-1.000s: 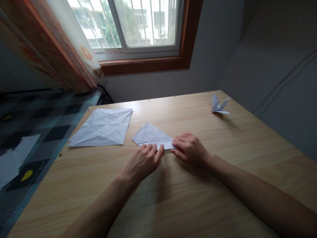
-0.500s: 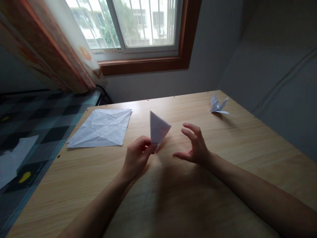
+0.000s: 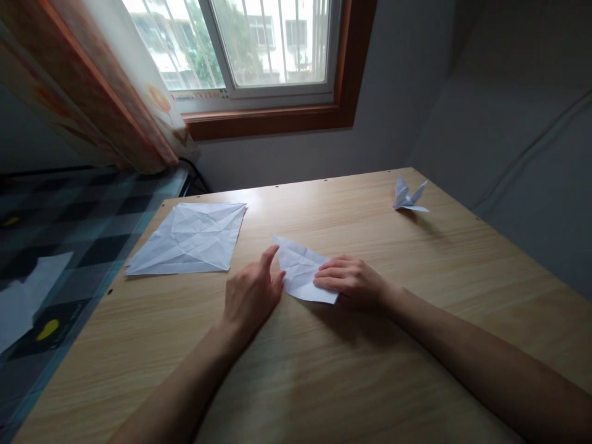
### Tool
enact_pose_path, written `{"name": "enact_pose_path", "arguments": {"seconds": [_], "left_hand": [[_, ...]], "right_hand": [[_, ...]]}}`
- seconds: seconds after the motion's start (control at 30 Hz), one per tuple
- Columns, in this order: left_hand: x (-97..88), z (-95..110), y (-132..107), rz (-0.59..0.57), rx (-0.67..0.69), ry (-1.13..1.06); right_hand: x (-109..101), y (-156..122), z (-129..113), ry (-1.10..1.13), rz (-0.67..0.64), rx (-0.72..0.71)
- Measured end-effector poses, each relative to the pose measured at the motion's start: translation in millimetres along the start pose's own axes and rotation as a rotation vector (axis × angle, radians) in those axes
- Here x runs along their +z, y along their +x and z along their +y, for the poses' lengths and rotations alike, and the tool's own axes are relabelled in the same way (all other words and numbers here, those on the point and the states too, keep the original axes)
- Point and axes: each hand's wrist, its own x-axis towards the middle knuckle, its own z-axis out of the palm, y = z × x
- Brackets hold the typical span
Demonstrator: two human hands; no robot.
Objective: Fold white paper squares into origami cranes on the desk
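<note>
A small white sheet of folded paper [image 3: 300,271] with crossing creases lies between my hands, tilted slightly above the wooden table. My right hand [image 3: 351,280] grips its right side, with the fingers flat over the top and the thumb hidden. At the left edge is my left hand [image 3: 252,287], its index finger and thumb spread apart. The thumb tip meets the paper's edge, and the other fingers are curled out of sight.
A larger creased paper sheet [image 3: 198,237] lies at the table's left. Far right stands a folded paper crane [image 3: 407,197]. Left of the wooden table [image 3: 259,394] is a checked cloth surface [image 3: 92,209] with torn white paper [image 3: 32,296]. A window [image 3: 277,43] is behind.
The paper has gone from a narrow folded triangle upright in my left hand to a wider, flatter piece lower down. My right hand has closed on it; my left fingers have spread.
</note>
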Motion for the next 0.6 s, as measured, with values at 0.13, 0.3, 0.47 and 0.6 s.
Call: {"name": "enact_pose_path", "arguments": {"seconds": [0.13,0.3,0.47,0.6], "left_hand": [[7.5,-12,1,0.008,0.413,0.230],[14.3,-23,3,-0.193,0.579,0.236],[10.0,-17,2,-0.208,0.572,0.221],[10.3,-9,-1,-0.187,0.559,0.231]], "right_hand": [[0,-3,-2,0.143,-0.028,0.092],[-2,-2,-8,0.192,0.014,0.234],[-1,1,-10,0.083,0.079,0.447],[1,3,-9,0.008,0.011,0.534]]}}
